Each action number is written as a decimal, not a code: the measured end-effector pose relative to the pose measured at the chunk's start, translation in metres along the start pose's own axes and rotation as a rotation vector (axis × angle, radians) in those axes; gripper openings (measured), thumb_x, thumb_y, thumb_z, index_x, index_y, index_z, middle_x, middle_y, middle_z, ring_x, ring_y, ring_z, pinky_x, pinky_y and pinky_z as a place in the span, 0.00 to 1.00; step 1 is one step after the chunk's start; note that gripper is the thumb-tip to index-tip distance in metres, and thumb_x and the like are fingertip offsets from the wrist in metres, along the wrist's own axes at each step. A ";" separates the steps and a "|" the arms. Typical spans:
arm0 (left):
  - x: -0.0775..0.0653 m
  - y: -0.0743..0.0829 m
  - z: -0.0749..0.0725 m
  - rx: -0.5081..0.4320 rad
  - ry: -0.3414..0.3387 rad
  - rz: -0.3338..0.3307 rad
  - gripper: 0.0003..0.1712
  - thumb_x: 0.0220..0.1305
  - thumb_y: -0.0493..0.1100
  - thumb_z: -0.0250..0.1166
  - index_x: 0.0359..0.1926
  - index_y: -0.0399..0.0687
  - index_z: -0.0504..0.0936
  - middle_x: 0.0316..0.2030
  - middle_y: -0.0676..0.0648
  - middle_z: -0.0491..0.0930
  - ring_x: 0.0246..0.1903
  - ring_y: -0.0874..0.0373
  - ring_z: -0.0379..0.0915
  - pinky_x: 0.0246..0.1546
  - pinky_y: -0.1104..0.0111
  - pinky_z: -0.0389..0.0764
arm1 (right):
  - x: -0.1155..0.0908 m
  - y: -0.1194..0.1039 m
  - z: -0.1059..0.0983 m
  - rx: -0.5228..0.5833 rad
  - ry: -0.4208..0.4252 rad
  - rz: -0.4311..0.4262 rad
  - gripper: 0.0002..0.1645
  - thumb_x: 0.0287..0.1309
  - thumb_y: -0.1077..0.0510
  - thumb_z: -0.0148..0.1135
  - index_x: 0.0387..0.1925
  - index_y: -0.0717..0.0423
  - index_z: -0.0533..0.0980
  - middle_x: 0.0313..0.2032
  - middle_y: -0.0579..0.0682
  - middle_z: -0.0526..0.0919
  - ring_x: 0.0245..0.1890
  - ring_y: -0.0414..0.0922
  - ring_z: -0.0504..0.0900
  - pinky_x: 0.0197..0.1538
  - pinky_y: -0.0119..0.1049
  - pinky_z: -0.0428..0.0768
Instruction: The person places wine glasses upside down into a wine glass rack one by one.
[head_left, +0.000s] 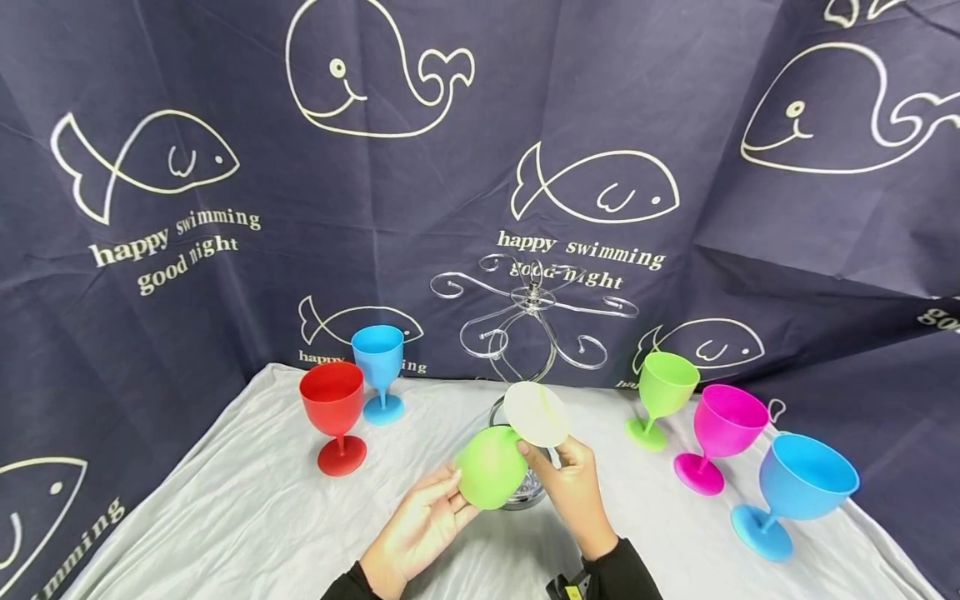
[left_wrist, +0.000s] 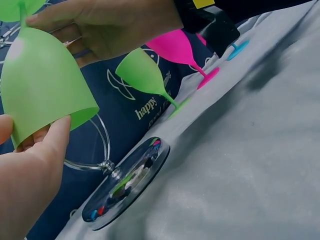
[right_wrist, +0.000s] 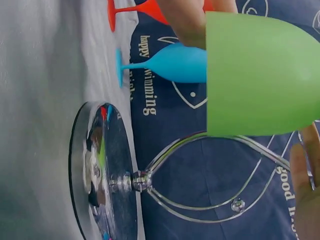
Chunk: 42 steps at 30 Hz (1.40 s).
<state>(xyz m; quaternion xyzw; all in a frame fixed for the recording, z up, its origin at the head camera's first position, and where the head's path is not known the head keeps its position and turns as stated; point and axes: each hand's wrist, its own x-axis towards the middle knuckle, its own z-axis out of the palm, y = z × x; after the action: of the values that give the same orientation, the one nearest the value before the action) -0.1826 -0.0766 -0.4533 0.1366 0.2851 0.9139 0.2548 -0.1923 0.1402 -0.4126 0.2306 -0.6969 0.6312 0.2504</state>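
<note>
Both hands hold a green plastic goblet (head_left: 489,471) upside down, its round foot (head_left: 536,414) tipped up and away. At the rim, my left hand (head_left: 420,523) pinches the bowl, thumb outside and fingertips tucked under the edge in the left wrist view. My right hand (head_left: 573,493) grips the stem close to the foot; in the right wrist view much of this hand lies outside the picture. Directly behind the goblet stands a chrome goblet rack (head_left: 532,302) with several curled arms. Its round mirrored base (left_wrist: 127,182) is partly covered by the goblet in the head view.
Left of the rack stand a red goblet (head_left: 332,400) and a blue goblet (head_left: 378,354). To the right, a second green goblet (head_left: 667,383), a magenta goblet (head_left: 727,421) and a larger-looking blue goblet (head_left: 806,477) stand upright on the white cloth (head_left: 247,500). A dark printed curtain (head_left: 420,208) hangs behind.
</note>
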 end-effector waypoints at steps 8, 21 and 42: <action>0.000 -0.001 0.007 0.105 0.022 -0.010 0.14 0.79 0.36 0.47 0.59 0.40 0.71 0.58 0.45 0.76 0.60 0.54 0.72 0.67 0.55 0.67 | 0.001 -0.005 0.001 -0.002 0.045 -0.035 0.19 0.55 0.73 0.69 0.50 0.64 0.83 0.52 0.54 0.85 0.59 0.45 0.80 0.64 0.34 0.72; -0.005 0.019 0.009 1.177 0.235 0.090 0.33 0.75 0.54 0.56 0.71 0.37 0.67 0.64 0.38 0.72 0.64 0.44 0.68 0.63 0.49 0.70 | 0.008 -0.009 -0.003 -0.061 0.060 -0.103 0.17 0.55 0.74 0.68 0.48 0.64 0.83 0.46 0.52 0.87 0.52 0.43 0.83 0.61 0.33 0.75; -0.012 0.035 -0.022 2.268 0.409 0.518 0.35 0.59 0.57 0.70 0.64 0.45 0.78 0.65 0.41 0.73 0.67 0.37 0.63 0.67 0.42 0.63 | 0.011 -0.008 -0.020 -0.281 0.092 -0.121 0.12 0.55 0.71 0.69 0.41 0.58 0.85 0.37 0.48 0.88 0.44 0.40 0.85 0.56 0.29 0.77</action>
<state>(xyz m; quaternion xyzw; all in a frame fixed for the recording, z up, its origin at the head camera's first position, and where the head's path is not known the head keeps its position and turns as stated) -0.1946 -0.1174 -0.4513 0.1898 0.9331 0.1674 -0.2554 -0.1947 0.1596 -0.3982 0.2057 -0.7510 0.5213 0.3491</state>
